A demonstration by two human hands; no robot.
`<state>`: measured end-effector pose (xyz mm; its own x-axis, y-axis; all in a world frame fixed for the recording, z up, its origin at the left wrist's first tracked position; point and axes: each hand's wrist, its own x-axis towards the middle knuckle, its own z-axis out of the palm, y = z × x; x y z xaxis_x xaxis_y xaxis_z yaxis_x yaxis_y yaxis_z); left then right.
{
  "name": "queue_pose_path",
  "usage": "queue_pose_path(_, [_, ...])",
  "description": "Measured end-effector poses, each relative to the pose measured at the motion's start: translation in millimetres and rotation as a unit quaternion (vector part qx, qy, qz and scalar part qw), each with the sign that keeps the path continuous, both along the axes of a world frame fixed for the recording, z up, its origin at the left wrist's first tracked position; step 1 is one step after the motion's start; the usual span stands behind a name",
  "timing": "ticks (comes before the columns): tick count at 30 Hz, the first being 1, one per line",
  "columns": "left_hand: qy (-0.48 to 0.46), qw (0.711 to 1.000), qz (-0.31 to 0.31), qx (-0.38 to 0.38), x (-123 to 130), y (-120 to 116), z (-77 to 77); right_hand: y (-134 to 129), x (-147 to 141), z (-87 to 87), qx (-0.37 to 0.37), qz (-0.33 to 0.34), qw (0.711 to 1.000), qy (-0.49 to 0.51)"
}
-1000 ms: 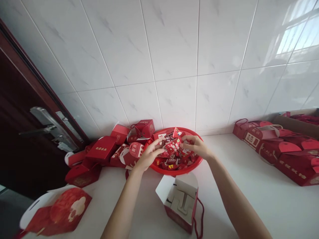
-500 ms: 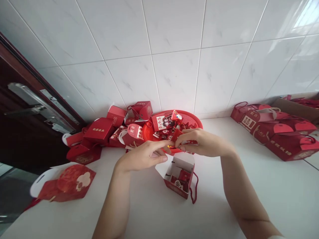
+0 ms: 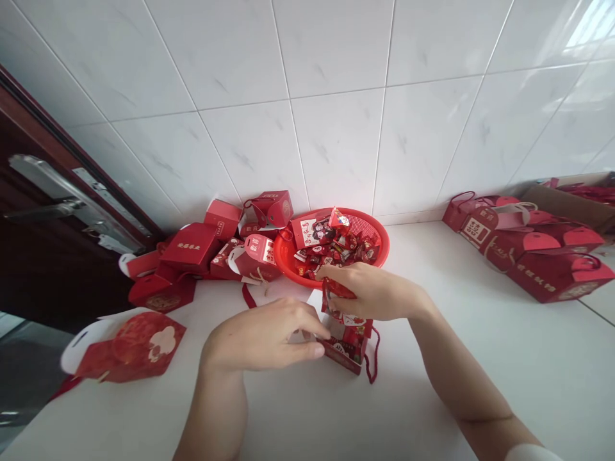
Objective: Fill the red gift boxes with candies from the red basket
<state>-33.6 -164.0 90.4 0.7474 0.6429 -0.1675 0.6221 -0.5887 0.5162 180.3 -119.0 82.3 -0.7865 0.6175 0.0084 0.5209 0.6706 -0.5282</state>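
Note:
A small red gift box (image 3: 343, 363) with a dark red cord handle stands open on the white table, wrapped sweets inside it. Above it, my right hand (image 3: 377, 291) grips shiny red candy packets (image 3: 336, 291), with the fingers covering part of them. At the box's left side is my left hand (image 3: 269, 333), thumb and fingers apart and nothing in its grasp. Whether its fingertips touch the box wall, I cannot tell. Just behind, a red plastic basket (image 3: 382, 240) contains many wrapped sweets (image 3: 353, 246) and a printed red card (image 3: 312, 232).
Several closed red gift boxes (image 3: 189, 246) are heaped left of the basket, and another box (image 3: 137, 346) lies nearer on the left. More boxes (image 3: 538, 266) line the right side, beside a cardboard carton (image 3: 552, 205). A tiled wall (image 3: 336, 147) bounds the back; a dark door (image 3: 43, 250) is at left.
My right hand has come from the basket's front edge down over the open box, carrying red packets. My left hand has dropped lower beside the box. More of the basket's sweets show.

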Motion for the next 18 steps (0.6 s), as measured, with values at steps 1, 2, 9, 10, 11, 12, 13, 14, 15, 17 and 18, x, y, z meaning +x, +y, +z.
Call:
queue_pose_path(1, [0.001, 1.0, -0.008, -0.014, 1, -2, 0.3, -1, -3, -1.2, 0.006, -0.005, 1.0, -0.006])
queue_pose_path(2, [0.003, 0.999, -0.015, -0.028, 2, -3, 0.8, -1, -5, -2.5, 0.013, -0.008, 1.0, -0.002])
queue_pose_path(9, [0.022, 1.0, 0.008, -0.017, 1, -9, 4.8, 0, -9, -10.4, 0.023, -0.026, 0.998, 0.054])
queue_pose_path(10, [0.027, 0.999, 0.014, -0.015, 1, -10, 4.9, 0, -9, -11.1, 0.014, -0.018, 0.999, 0.023])
queue_pose_path(11, [0.031, 0.999, 0.022, -0.014, 0, -10, 4.9, 0, -8, -11.6, 0.005, -0.007, 1.0, -0.015])
queue_pose_path(12, [0.036, 0.999, 0.028, -0.012, 0, -11, 4.8, 1, -8, -12.0, -0.002, 0.006, 0.999, -0.054])
queue_pose_path(13, [0.039, 0.999, 0.035, -0.01, -1, -11, 4.9, 1, -7, -12.4, -0.006, 0.017, 0.996, -0.088])
queue_pose_path(14, [0.043, 0.998, 0.04, -0.008, -1, -11, 5.0, 1, -7, -12.7, -0.007, 0.027, 0.993, -0.114])
queue_pose_path(15, [0.046, 0.998, 0.045, -0.006, -2, -11, 5.2, 2, -7, -13.0, -0.008, 0.033, 0.991, -0.131])
queue_pose_path(17, [0.051, 0.997, 0.052, -0.003, -3, -11, 6.0, 3, -7, -13.6, -0.012, 0.039, 0.989, -0.141])
queue_pose_path(18, [0.053, 0.997, 0.054, -0.002, -3, -11, 6.4, 4, -8, -14.0, -0.017, 0.041, 0.99, -0.137])
